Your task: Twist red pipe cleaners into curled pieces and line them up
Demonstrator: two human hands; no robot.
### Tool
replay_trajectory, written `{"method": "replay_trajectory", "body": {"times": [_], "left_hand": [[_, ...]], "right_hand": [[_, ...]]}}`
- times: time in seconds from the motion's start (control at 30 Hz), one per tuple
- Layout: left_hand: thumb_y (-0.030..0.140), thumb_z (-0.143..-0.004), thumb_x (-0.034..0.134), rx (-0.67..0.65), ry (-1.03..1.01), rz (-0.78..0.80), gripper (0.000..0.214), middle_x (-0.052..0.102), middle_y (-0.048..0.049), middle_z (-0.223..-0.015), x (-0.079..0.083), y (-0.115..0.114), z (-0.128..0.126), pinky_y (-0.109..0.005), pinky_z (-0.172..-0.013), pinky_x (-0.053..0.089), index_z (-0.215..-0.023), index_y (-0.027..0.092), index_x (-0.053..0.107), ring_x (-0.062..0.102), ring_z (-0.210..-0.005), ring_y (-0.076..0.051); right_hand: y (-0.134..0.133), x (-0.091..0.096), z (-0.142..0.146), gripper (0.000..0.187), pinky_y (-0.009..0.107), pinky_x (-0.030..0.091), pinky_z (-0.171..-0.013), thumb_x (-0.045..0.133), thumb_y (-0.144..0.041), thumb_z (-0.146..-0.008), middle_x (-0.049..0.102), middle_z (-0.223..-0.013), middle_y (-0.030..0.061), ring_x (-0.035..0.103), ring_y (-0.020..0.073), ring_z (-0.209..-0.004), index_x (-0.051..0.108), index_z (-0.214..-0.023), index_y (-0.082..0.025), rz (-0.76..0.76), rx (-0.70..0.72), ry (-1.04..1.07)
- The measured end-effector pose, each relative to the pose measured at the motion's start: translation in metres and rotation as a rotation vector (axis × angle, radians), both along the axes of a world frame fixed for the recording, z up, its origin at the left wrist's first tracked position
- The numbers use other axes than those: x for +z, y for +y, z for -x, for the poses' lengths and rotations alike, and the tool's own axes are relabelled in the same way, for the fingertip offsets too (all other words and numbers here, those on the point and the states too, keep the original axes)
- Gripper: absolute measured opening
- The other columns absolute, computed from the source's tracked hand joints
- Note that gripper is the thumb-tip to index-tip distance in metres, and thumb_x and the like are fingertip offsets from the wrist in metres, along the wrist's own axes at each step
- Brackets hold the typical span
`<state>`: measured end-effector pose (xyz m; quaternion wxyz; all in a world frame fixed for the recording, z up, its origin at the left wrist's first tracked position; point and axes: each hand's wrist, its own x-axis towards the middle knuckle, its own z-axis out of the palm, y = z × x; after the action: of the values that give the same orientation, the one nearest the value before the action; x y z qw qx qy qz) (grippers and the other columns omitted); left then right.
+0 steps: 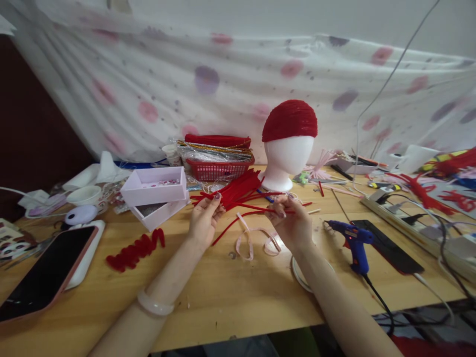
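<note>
My left hand pinches the end of a bunch of red pipe cleaners that fan out over the wooden table. My right hand is closed on red pipe cleaner strands near their other end. Between the hands lies a loop of pink ribbon. Behind them stands a white foam mannequin head with a red cap of wound pipe cleaner. A coiled red pipe cleaner lies left of my left forearm.
A blue glue gun stands right of my right hand, its cord running off the front edge. A phone lies at the left. A pink box, a red basket and a power strip sit further back.
</note>
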<state>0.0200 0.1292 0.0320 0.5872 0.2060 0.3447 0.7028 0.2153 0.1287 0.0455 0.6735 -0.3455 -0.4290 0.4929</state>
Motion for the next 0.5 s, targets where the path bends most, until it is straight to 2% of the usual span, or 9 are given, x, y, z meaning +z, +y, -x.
{"method": "replay_trajectory", "body": {"times": [0.07, 0.13, 0.2, 0.27, 0.33, 0.4, 0.47, 0.5], "left_hand": [[0.033, -0.038, 0.094, 0.028, 0.033, 0.012, 0.044, 0.063, 0.0053, -0.056, -0.002, 0.001, 0.001, -0.018, -0.056, 0.049, -0.061, 0.014, 0.061, 0.056, -0.050, -0.005], [0.033, -0.039, 0.094, 0.067, 0.076, 0.020, 0.044, 0.062, 0.0057, -0.054, -0.006, 0.001, 0.001, -0.018, -0.054, 0.047, -0.059, 0.014, 0.060, 0.055, -0.049, -0.005], [0.034, -0.040, 0.093, 0.101, 0.125, 0.016, 0.042, 0.062, 0.0054, -0.052, -0.008, 0.001, 0.000, -0.018, -0.053, 0.045, -0.058, 0.013, 0.061, 0.054, -0.048, -0.005], [0.034, -0.042, 0.093, 0.120, 0.170, -0.003, 0.041, 0.062, 0.0044, -0.052, -0.010, 0.001, -0.001, -0.018, -0.054, 0.044, -0.057, 0.013, 0.062, 0.054, -0.048, -0.006], [0.036, -0.045, 0.092, 0.134, 0.206, -0.030, 0.040, 0.063, 0.0036, -0.053, -0.011, 0.002, -0.002, -0.020, -0.057, 0.046, -0.057, 0.013, 0.062, 0.056, -0.050, -0.007], [0.038, -0.048, 0.091, 0.151, 0.237, -0.056, 0.038, 0.065, 0.0029, -0.056, -0.012, 0.001, -0.002, -0.023, -0.061, 0.048, -0.058, 0.014, 0.062, 0.060, -0.054, -0.010], [0.040, -0.053, 0.089, 0.175, 0.274, -0.084, 0.036, 0.067, 0.0016, -0.060, -0.012, 0.000, -0.003, -0.025, -0.067, 0.050, -0.060, 0.015, 0.062, 0.064, -0.060, -0.012], [0.040, -0.057, 0.087, 0.185, 0.296, -0.102, 0.035, 0.069, 0.0006, -0.064, -0.012, -0.002, -0.004, -0.026, -0.071, 0.051, -0.063, 0.016, 0.063, 0.066, -0.065, -0.013]], "right_hand": [[0.002, 0.001, -0.005, 0.026, 0.027, 0.043, -0.054, 0.059, -0.040, -0.077, 0.036, -0.046, -0.0064, 0.040, 0.0124, -0.048, 0.057, -0.059, -0.021, -0.084, -0.228, -0.063], [0.001, 0.002, -0.009, 0.031, 0.027, 0.044, -0.061, 0.060, -0.040, -0.080, 0.041, -0.051, -0.0056, 0.042, 0.0124, -0.053, 0.053, -0.057, -0.021, -0.159, -0.388, -0.054], [-0.005, 0.003, -0.011, 0.029, 0.027, 0.044, -0.071, 0.062, -0.039, -0.083, 0.050, -0.060, -0.0037, 0.048, 0.0135, -0.063, 0.058, -0.061, -0.021, -0.251, -0.540, -0.112], [-0.013, 0.001, -0.010, 0.025, 0.029, 0.043, -0.075, 0.061, -0.036, -0.087, 0.057, -0.067, -0.0013, 0.053, 0.0156, -0.070, 0.063, -0.067, -0.022, -0.354, -0.636, -0.285], [-0.020, -0.003, -0.006, 0.026, 0.030, 0.043, -0.070, 0.058, -0.035, -0.091, 0.059, -0.066, 0.0002, 0.054, 0.0167, -0.067, 0.066, -0.070, -0.023, -0.439, -0.590, -0.520], [-0.025, -0.010, 0.000, 0.023, 0.029, 0.042, -0.060, 0.056, -0.034, -0.093, 0.058, -0.058, -0.0009, 0.053, 0.0157, -0.055, 0.070, -0.078, -0.024, -0.470, -0.426, -0.683], [-0.025, -0.017, 0.006, 0.022, 0.028, 0.043, -0.054, 0.053, -0.034, -0.095, 0.060, -0.053, -0.0031, 0.052, 0.0142, -0.046, 0.071, -0.103, -0.025, -0.421, -0.216, -0.765], [-0.024, -0.020, 0.009, 0.029, 0.027, 0.044, -0.053, 0.049, -0.034, -0.096, 0.064, -0.055, -0.0034, 0.055, 0.0138, -0.044, 0.065, -0.120, -0.025, -0.366, -0.113, -0.787]]}}
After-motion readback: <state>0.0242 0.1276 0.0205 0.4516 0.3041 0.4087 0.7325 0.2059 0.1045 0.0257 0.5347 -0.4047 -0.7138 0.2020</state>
